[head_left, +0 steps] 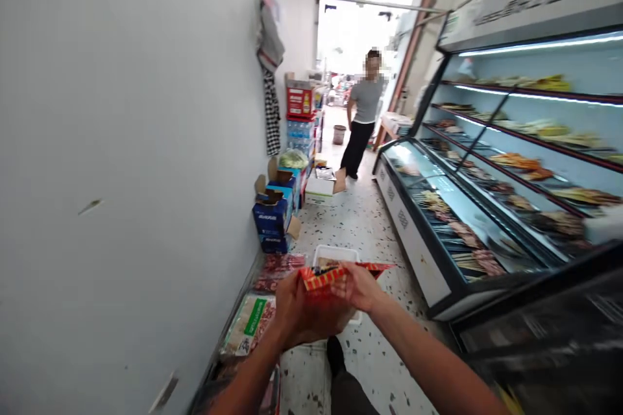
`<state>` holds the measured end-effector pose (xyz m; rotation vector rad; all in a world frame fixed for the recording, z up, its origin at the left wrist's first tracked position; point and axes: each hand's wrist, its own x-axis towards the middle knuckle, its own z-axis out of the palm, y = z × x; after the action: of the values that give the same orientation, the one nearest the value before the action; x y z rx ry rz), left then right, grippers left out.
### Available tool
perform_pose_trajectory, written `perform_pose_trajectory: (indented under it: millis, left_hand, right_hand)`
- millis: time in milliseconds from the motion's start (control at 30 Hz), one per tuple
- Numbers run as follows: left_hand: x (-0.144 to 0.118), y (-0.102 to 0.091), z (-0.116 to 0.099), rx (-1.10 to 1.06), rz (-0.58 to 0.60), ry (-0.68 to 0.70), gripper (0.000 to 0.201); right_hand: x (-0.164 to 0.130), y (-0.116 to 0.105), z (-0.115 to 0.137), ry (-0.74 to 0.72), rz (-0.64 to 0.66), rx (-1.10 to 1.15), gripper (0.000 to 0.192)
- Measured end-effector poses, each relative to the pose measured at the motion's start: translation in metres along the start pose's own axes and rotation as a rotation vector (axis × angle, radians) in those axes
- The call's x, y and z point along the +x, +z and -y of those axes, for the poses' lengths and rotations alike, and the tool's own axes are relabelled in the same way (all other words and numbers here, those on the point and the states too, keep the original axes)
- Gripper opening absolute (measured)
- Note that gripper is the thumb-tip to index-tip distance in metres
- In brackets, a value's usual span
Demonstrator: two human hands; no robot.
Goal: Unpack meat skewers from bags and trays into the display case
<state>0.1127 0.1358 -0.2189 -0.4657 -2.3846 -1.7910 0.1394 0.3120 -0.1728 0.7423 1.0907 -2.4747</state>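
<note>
Between my two hands is a red plastic packet [324, 303] with a striped red and yellow edge; its contents cannot be made out. My left hand [290, 305] grips its left side. At the upper right, my right hand [359, 286] has its fingers closed on the packet's edge. A white plastic tray [335, 251] lies on the floor just beyond, partly hidden by the packet and hands. To the left, packs of skewered meat [250, 324] in clear wrap lie along the wall.
Glass-fronted display fridges [413, 227] with skewers line the right side. Blue cardboard boxes [270, 217] and an open white box [321, 189] stand along the left wall. A person [364, 104] stands near the doorway, by a bucket [339, 135]. My shoe [335, 353] is on the speckled floor.
</note>
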Motion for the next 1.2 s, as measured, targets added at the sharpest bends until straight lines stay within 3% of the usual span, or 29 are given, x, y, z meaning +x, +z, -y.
perform_pose_trajectory:
  millis: [67,100,200,233,300,333,400,433,567,700,933,1067,1200]
  left_hand:
    - [0.025,0.026,-0.044,-0.026,0.066,0.060,0.032]
    - [0.035,0.040,-0.064,-0.046,0.099,0.085,0.032]
    - [0.056,0.089,-0.112,-0.100,0.227,0.143,0.033]
    - [0.061,0.107,-0.126,-0.086,0.267,0.174,0.034]
    - [0.069,0.146,-0.152,-0.017,0.326,0.249,0.035]
    - [0.073,0.166,-0.163,0.027,0.340,0.294,0.036]
    - [0.083,0.207,-0.184,0.102,0.358,0.367,0.038]
    - [0.089,0.228,-0.193,0.127,0.362,0.390,0.039]
    - [0.120,0.307,-0.218,0.099,0.390,0.393,0.041]
    - [0.161,0.369,-0.227,-0.187,0.443,0.164,0.034]
    - [0.241,0.461,-0.217,-0.619,0.424,-0.085,0.048]
    - [0.278,0.501,-0.220,-0.710,0.505,-0.104,0.061]
    - [0.312,0.537,-0.223,-0.632,0.578,-0.103,0.054]
  right_hand:
    - [-0.050,-0.027,0.038,-0.209,0.040,-0.127,0.029]
    - [-0.073,-0.045,0.055,-0.378,-0.033,-0.232,0.032]
    - [-0.130,-0.110,0.092,-0.969,-0.486,-0.667,0.045]
    - [-0.143,-0.135,0.101,-1.083,-0.591,-0.825,0.054]
    - [-0.157,-0.184,0.111,-1.098,-0.603,-1.075,0.064]
    - [-0.158,-0.207,0.115,-1.042,-0.563,-1.132,0.057]
    - [-0.154,-0.249,0.122,-0.959,-0.527,-1.126,0.033]
    - [-0.150,-0.267,0.126,-0.951,-0.545,-1.097,0.030]
    - [-0.137,-0.320,0.170,-1.015,-0.746,-1.008,0.038]
    - [-0.137,-0.346,0.259,-0.983,-0.800,-1.047,0.040]
    - [-0.138,-0.356,0.431,-0.872,-0.834,-1.391,0.042]
    - [-0.130,-0.360,0.495,-0.852,-0.898,-1.501,0.044]
    - [-0.105,-0.374,0.537,-0.882,-0.906,-1.492,0.045]
